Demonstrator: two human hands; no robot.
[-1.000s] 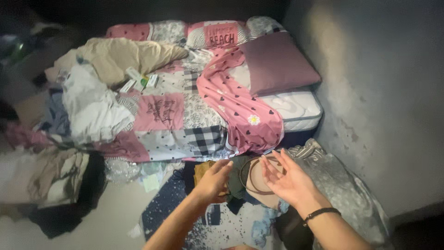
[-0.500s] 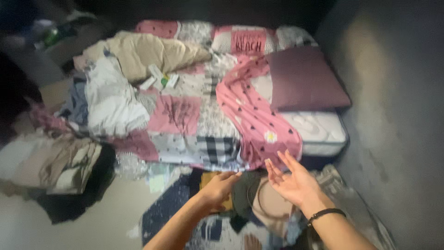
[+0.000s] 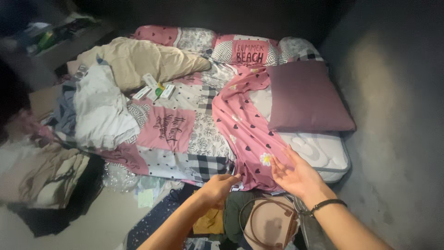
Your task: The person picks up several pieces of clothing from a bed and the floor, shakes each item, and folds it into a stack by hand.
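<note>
My left hand reaches forward with its fingers curled at the bottom edge of a pink heart-print cloth that drapes over the foot of the bed; whether it grips the cloth is unclear. To its right, my right hand is open, palm up and fingers spread, and it touches the same cloth near a daisy print. A dark band circles that wrist. Below both hands a tan handbag with a brown strap lies on a pile of dark clothes.
A patchwork quilt covers the mattress. A mauve pillow lies at the right beside a grey wall. Beige and white clothes and small boxes are heaped at the left. More clothing lies on the floor.
Both hands rose from above the handbag to the hanging edge of the pink cloth. The view tilted up, so the bed sits lower and nearer in frame.
</note>
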